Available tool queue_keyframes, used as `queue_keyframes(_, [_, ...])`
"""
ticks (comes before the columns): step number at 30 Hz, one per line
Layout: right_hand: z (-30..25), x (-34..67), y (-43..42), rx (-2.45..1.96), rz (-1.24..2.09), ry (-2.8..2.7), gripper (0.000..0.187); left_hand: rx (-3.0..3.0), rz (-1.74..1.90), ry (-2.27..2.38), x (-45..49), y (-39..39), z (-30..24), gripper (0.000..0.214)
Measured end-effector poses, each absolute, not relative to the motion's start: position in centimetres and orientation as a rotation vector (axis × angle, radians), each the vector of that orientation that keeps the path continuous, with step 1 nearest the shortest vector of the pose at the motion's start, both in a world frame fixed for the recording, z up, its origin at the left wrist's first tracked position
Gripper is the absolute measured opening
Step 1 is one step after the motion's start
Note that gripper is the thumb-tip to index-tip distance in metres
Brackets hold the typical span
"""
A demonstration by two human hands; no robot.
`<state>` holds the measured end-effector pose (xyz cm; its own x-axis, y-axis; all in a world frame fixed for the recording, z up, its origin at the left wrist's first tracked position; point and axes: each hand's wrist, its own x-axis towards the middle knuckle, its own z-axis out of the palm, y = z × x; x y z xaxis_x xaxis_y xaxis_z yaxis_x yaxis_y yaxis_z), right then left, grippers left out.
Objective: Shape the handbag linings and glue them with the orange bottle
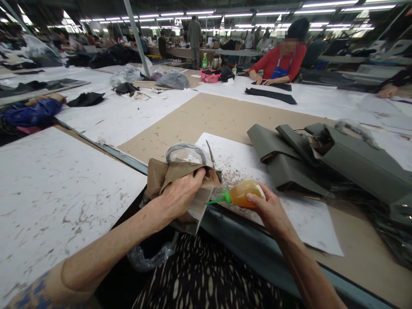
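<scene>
My left hand (180,195) is closed round a folded tan leather piece (167,174), held up at the near edge of the table. A clear plastic loop (185,150) sticks out above it. My right hand (270,210) grips a small amber glue bottle (243,193) with a green nozzle (216,200). The nozzle points left and nearly touches the lower edge of the tan piece. Under both hands lies a stained white paper sheet (305,219).
A pile of grey-green leather pieces (322,159) lies to the right on the tan table (206,116). A thin metal tool (210,155) rests on the paper. A person in red (278,62) works on black strips (270,95) across the table. Bags and cloth lie far left.
</scene>
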<state>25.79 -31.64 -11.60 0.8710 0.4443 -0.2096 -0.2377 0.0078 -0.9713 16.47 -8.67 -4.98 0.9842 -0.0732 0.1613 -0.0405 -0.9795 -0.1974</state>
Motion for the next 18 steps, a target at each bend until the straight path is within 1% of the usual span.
queue_keyframes(5, [-11.3, 24.6, -31.6, -1.437, 0.572, -0.167, 0.048, -2.913, -0.261, 0.070, 16.5, -8.7, -4.8, 0.031])
queue_keyframes(12, [-11.3, 23.4, -31.8, -1.422, 0.622, -0.119, 0.047, -2.993, -0.102, 0.053, 16.4, -8.9, -4.7, 0.034])
queue_keyframes(18, [-11.5, 22.9, -32.2, -1.388, 0.630, -0.098, 0.049, -2.966, -0.143, 0.038, 16.5, -9.0, -4.8, 0.029])
